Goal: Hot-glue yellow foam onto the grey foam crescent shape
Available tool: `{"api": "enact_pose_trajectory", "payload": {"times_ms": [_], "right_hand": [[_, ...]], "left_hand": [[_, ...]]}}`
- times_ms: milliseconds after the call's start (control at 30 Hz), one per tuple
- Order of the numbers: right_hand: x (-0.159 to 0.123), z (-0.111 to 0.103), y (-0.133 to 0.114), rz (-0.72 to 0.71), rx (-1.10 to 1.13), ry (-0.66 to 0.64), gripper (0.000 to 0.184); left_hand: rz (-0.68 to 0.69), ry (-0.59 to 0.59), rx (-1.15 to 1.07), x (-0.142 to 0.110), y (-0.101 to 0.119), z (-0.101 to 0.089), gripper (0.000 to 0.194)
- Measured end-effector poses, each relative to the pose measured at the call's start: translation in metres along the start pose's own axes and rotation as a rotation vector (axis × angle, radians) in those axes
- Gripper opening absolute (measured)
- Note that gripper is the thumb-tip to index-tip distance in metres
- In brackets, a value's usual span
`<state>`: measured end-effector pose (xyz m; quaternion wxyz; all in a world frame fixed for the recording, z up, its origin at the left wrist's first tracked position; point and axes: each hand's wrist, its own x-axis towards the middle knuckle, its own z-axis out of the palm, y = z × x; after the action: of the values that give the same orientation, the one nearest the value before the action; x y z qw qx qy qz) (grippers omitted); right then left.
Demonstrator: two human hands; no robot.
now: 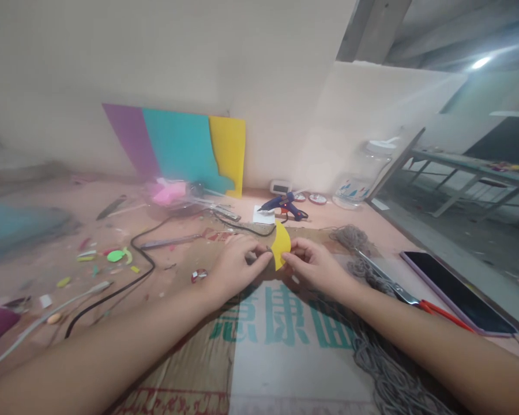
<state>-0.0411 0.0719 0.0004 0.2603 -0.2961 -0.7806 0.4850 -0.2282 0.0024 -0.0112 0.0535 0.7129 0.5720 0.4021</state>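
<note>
The right hand [309, 262] grips a small, curved piece of bright yellow sheet [281, 245] between its thumb, laid on the near face, and its bent fingers. The left hand [246, 259] is at the piece's left edge with thumb and forefinger closed together; whether they pinch the yellow or some tiny dark bit (the tips are too blurred there) I cannot tell. The yellow piece stands roughly upright between the two hands, above a brown and white printed sheet with large green characters [281, 377].

Just beyond it, a dark blue glue gun [285, 206] points its nozzle over a small white square [263, 215]. On the right, loose grey yarn [391, 369] trails down beside the forearm; scissors with orange-red handles [409, 298] lie near it, next to a dark-screened phone in a pinkish case [456, 292]. To the left, a black cable [153, 266] loops past a bright green disc [115, 256] among colourful scraps. Purple, teal and yellow sheets [184, 144] lean against the pale wall [277, 75], and a clear bottle with a white lid [357, 178] stands at the right.
</note>
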Motion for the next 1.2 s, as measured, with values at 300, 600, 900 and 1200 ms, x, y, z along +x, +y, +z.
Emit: {"api": "enact_pose_trajectory", "payload": {"times_ms": [300,600,900,1200], "right_hand": [[-0.0019,0.0021,-0.0060,-0.011,-0.011,-0.006,0.011],[-0.0020,0.0011,-0.0051,0.005,0.004,0.015,0.011],[-0.0035,0.0022,-0.0040,-0.071,-0.043,-0.001,0.012],[-0.0040,0.0019,-0.0056,-0.076,-0.053,-0.023,0.010]], "left_hand": [[-0.003,-0.005,0.006,0.0010,-0.0029,-0.0020,0.036],[-0.001,0.027,-0.038,0.0012,-0.0018,-0.0001,0.019],[-0.009,0.011,-0.001,0.0006,-0.0015,-0.0012,0.020],[0.012,0.006,0.003,0.0006,-0.0012,-0.0021,0.022]]}}
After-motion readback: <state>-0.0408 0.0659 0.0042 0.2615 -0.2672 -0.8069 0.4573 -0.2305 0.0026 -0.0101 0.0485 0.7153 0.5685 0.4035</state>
